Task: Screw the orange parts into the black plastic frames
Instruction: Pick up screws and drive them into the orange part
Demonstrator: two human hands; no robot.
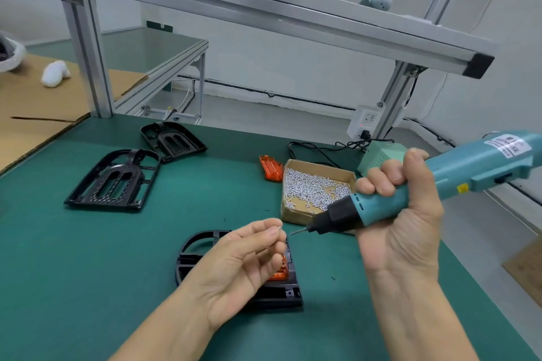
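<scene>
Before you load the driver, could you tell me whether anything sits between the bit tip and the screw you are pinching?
Nothing visible: the left hand pinches the screw beside the bit tip of the electric screwdriver, with only open air between them.

Three black plastic frames lie on the green desk (88, 287): the near frame (272, 297) under the left hand, the middle frame (113, 180) at left, and the far frame (173, 139) beyond it. Orange parts number at least two: one orange part (278, 272) seated in the near frame, and a group of loose orange parts (270, 167) beside the box, their exact count not discernible. One cardboard box (296, 209) holds many silver screws (313, 187), too numerous to count. One electric screwdriver (440, 182). One power supply unit (381, 155). Two hands: left hand (234, 269), right hand (401, 214).
</scene>
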